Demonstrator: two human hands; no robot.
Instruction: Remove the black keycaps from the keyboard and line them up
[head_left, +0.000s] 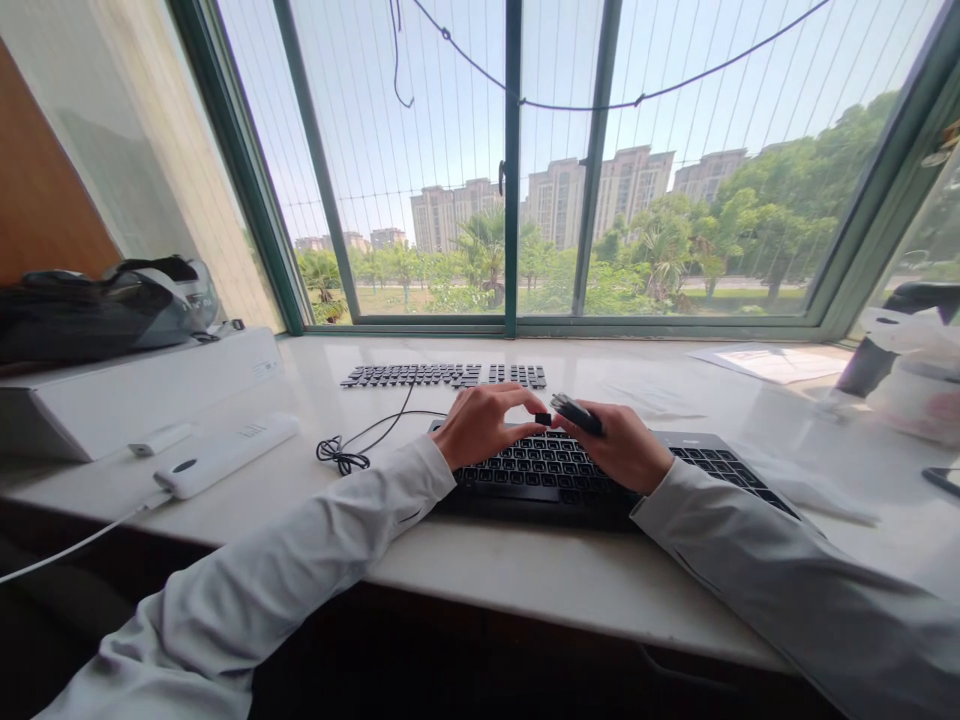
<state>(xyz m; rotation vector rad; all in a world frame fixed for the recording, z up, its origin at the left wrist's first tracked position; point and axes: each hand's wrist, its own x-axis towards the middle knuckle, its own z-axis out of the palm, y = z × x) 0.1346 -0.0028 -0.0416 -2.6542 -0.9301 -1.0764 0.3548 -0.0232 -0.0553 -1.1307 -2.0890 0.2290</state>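
Note:
My left hand (484,422) pinches a small black keycap (542,419) between thumb and fingertip. In my right hand (626,445) is a short black tool (577,412) with a greyish tip; its exact kind is unclear. The tip points up and left, close beside the keycap. Both hands are over a black keyboard (517,493), whose middle is partly covered by my right hand and wrist. Where the keyboard shows, its key positions look like dark squares with pale outlines. Behind it, loose black keycaps (412,375) lie in rows on the white tabletop (465,570).
A coiled black cable (343,455) lies left of the keyboard. Further left are a white power strip (225,455) with a cord and a white box (150,385) bearing a dark bag (97,310). Papers (772,362) and a crumpled clear plastic bag (817,485) lie right. Windows stand behind.

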